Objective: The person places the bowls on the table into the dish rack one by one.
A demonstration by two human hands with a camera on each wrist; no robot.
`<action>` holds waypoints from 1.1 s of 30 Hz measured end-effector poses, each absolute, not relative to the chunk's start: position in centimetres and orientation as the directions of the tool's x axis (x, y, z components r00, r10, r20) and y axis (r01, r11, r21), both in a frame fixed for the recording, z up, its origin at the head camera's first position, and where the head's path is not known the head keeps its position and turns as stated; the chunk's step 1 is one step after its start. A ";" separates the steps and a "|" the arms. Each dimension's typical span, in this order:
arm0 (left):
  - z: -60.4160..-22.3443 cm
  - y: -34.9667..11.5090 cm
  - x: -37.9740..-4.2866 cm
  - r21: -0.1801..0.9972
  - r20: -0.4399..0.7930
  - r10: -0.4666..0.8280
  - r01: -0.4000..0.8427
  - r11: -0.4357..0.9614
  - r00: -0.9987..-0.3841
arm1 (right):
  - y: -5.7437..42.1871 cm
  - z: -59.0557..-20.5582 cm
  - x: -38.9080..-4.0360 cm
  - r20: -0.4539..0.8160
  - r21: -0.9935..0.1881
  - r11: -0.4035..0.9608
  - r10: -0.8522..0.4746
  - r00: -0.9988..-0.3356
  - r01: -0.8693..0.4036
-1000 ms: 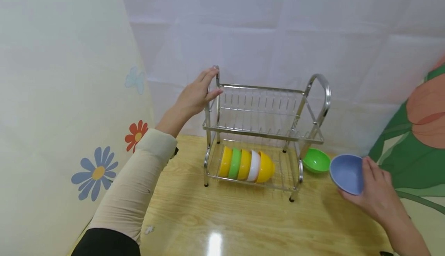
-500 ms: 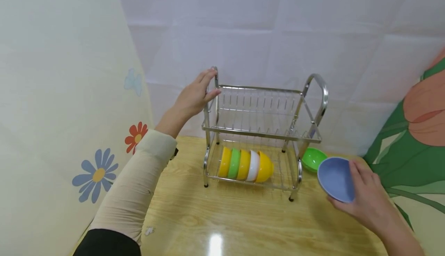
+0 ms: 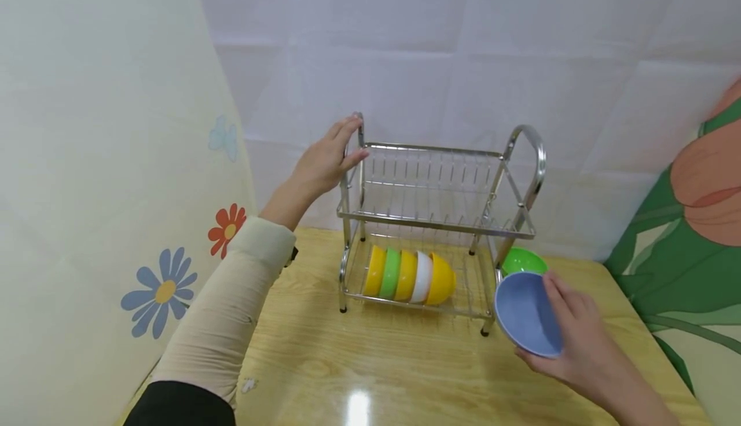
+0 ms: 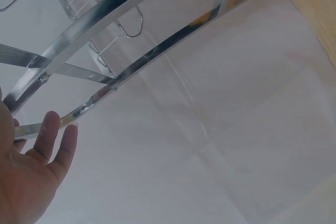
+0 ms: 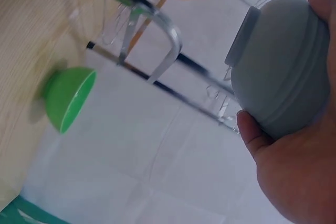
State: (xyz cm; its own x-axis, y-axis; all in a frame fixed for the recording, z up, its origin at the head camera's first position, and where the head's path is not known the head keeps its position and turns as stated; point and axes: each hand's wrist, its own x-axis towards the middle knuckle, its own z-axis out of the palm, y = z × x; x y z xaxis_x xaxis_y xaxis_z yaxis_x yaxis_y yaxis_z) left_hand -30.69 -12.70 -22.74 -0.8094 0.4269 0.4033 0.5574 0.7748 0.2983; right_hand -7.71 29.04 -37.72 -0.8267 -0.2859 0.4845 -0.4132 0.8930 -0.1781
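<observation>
My left hand [image 3: 321,165] holds the left upright of a two-tier metal dish rack [image 3: 428,222], fingers over the arched top and thumb on the inner side. In the left wrist view two fingers [image 4: 63,153] stand off the bar. A blue bowl [image 3: 523,313] is in my right hand [image 3: 587,345], gripped by its side and tilted, its opening turned left toward me. It overlaps the rack's right front leg in the head view. The right wrist view shows the bowl's underside and foot ring [image 5: 242,36], looking greyish. A green bowl [image 3: 523,260] lies behind it, partly hidden.
On the lower tier several bowls stand nested on edge in a row: yellow, green [image 3: 390,273], white [image 3: 422,277], with a yellow bowl [image 3: 442,279] at the right end. The upper tier holds wire slots. A wall backs the wooden table [image 3: 324,361]; floral panels flank it.
My right hand has carried the blue bowl left and a little nearer to me, up to the rack's right side. It now covers part of the green bowl. My left hand stays put.
</observation>
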 end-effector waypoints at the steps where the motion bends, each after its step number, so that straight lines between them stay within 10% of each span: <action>1: -22.7 -12.7 -30.7 0.298 0.407 0.427 0.559 0.774 -0.808 | 28.7 -37.7 -7.6 0.489 -0.175 0.889 -0.296 -0.821 -0.424; 18: -21.9 -13.6 -28.7 0.249 0.393 0.443 0.558 0.792 -0.805 | 24.5 -37.1 -6.9 0.488 -0.193 0.837 -0.370 -0.791 -0.511; 33: -22.3 -13.7 -21.1 0.007 0.554 0.538 0.649 0.761 -0.636 | 22.5 -36.8 -6.9 0.484 -0.176 0.817 -0.414 -0.771 -0.549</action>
State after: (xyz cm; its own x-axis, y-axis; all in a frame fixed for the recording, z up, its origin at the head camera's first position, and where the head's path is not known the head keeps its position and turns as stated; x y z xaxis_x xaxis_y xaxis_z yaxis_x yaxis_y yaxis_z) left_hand -21.13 -13.72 -22.34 -0.6357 0.5375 0.5540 0.6491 0.7607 0.0068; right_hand -6.87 22.46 -36.84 -0.7707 -0.4142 0.4842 -0.5495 0.8168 -0.1760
